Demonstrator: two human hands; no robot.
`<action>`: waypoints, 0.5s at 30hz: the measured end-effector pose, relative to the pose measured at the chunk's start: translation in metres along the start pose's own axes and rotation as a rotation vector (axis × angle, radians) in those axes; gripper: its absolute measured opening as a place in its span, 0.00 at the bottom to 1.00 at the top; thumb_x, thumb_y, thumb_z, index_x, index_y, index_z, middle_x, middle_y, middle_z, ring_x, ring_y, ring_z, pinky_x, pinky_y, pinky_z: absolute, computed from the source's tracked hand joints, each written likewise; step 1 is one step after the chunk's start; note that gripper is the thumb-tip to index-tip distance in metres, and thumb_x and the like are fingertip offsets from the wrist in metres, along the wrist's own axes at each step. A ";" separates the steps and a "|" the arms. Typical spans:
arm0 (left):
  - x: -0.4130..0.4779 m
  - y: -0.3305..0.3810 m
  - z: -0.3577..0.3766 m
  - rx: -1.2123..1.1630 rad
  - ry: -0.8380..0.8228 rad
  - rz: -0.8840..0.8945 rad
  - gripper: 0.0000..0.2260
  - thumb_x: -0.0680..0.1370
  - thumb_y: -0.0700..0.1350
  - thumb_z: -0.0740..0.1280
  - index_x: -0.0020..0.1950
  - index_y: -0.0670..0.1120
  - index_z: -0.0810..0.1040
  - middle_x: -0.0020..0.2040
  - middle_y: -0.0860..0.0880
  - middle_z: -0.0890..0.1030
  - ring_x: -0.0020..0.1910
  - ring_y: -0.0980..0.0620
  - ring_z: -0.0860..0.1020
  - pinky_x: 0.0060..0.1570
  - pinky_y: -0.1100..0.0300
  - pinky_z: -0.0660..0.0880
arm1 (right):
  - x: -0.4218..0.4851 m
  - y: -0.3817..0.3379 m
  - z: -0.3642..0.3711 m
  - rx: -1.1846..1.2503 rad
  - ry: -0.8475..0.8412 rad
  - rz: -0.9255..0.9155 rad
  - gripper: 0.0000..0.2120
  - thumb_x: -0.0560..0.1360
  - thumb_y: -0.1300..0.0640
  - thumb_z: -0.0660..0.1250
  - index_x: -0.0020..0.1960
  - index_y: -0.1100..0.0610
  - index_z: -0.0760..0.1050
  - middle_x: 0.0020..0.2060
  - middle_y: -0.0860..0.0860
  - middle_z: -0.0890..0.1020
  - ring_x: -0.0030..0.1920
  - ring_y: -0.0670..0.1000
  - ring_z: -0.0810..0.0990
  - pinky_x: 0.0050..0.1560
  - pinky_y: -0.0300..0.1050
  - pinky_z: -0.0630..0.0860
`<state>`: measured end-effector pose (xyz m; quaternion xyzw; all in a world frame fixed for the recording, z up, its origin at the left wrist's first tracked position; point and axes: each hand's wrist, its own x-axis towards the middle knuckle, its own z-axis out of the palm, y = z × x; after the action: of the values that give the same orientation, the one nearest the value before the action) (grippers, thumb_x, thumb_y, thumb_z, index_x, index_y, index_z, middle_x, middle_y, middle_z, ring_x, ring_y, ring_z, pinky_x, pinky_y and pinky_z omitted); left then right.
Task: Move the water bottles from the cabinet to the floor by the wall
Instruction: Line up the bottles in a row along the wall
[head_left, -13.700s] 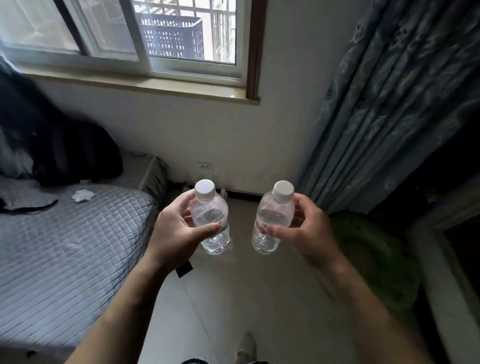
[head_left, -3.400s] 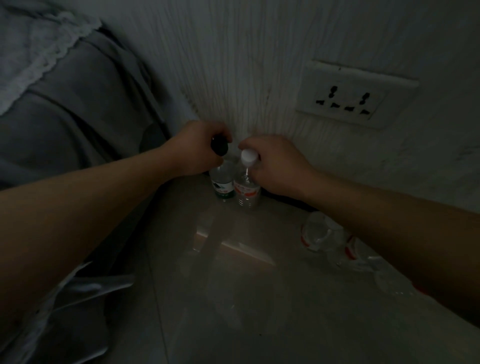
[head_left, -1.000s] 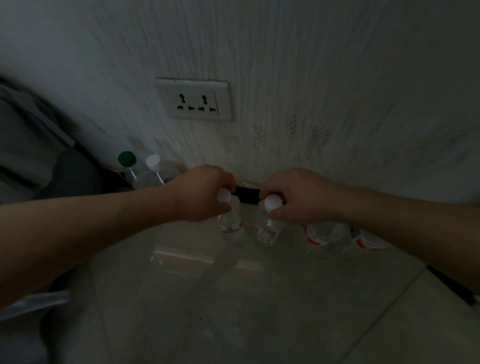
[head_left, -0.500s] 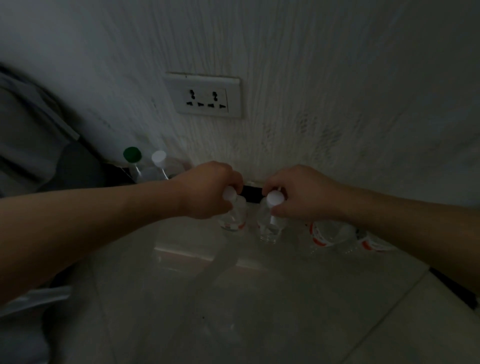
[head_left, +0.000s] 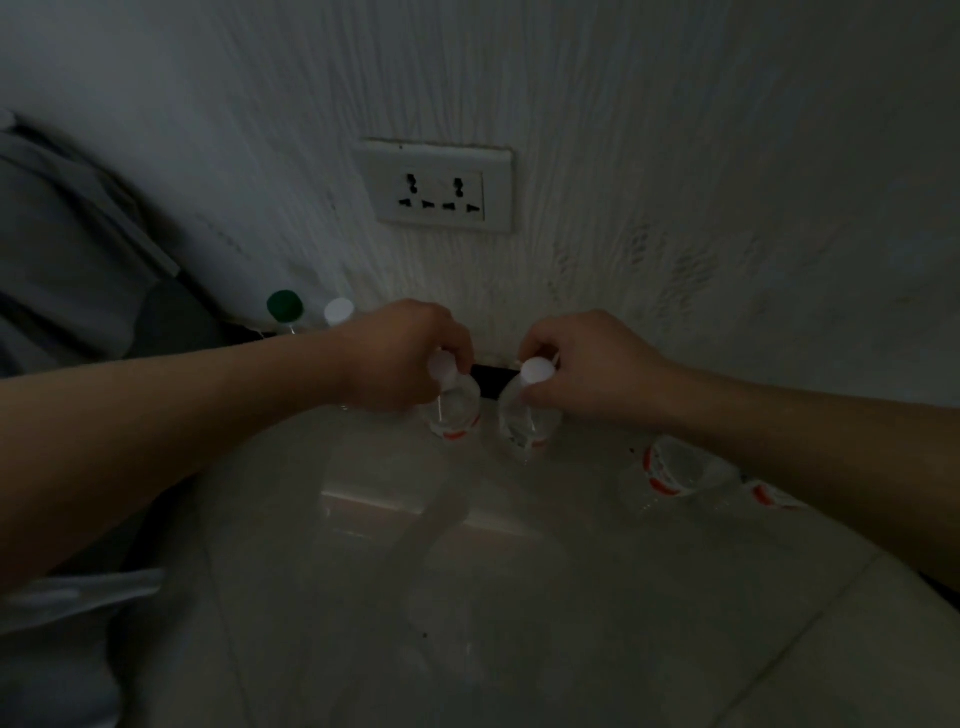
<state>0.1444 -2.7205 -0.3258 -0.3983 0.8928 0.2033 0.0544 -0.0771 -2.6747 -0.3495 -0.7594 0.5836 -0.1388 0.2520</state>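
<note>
Two clear water bottles with white caps and red labels stand upright side by side on the tiled floor at the foot of the wall. My left hand (head_left: 400, 356) grips the neck of the left bottle (head_left: 454, 410). My right hand (head_left: 582, 366) pinches the cap end of the right bottle (head_left: 524, 421). Further left along the wall stand a green-capped bottle (head_left: 284, 305) and a white-capped bottle (head_left: 338, 312), their bodies hidden behind my left forearm. Two more red-labelled bottles (head_left: 670, 470) lie or lean on the floor under my right forearm.
A white double wall socket (head_left: 441, 187) sits on the textured wall above the bottles. Grey bedding (head_left: 62, 260) hangs at the left, with a pale sheet of plastic (head_left: 72, 592) on the floor below it. The glossy floor tiles (head_left: 467, 623) stretch toward me.
My hands and the two bottles stay nearly where they were; the view has shifted slightly so the socket and bottles sit a little lower and to the right in the frame.
</note>
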 end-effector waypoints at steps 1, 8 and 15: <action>-0.001 -0.002 0.000 -0.002 -0.005 -0.005 0.11 0.74 0.40 0.69 0.56 0.50 0.81 0.53 0.50 0.79 0.52 0.52 0.77 0.54 0.56 0.74 | 0.001 0.000 0.001 0.000 0.002 -0.002 0.13 0.66 0.52 0.74 0.50 0.53 0.80 0.42 0.48 0.82 0.42 0.47 0.79 0.44 0.45 0.77; 0.001 -0.011 0.004 -0.023 -0.021 -0.011 0.13 0.74 0.40 0.70 0.56 0.52 0.81 0.55 0.51 0.79 0.54 0.53 0.76 0.56 0.57 0.73 | 0.005 0.004 0.010 -0.044 0.005 -0.041 0.13 0.68 0.49 0.74 0.50 0.52 0.80 0.42 0.47 0.82 0.41 0.46 0.78 0.40 0.43 0.75; 0.005 -0.013 0.010 -0.003 -0.026 -0.029 0.22 0.72 0.45 0.74 0.65 0.54 0.76 0.61 0.51 0.77 0.59 0.52 0.75 0.62 0.52 0.73 | 0.008 0.006 0.005 -0.086 -0.057 -0.085 0.16 0.69 0.46 0.73 0.54 0.52 0.78 0.46 0.46 0.81 0.44 0.46 0.77 0.42 0.43 0.73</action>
<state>0.1502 -2.7275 -0.3401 -0.4084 0.8859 0.2089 0.0681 -0.0769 -2.6823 -0.3577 -0.7971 0.5489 -0.1024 0.2298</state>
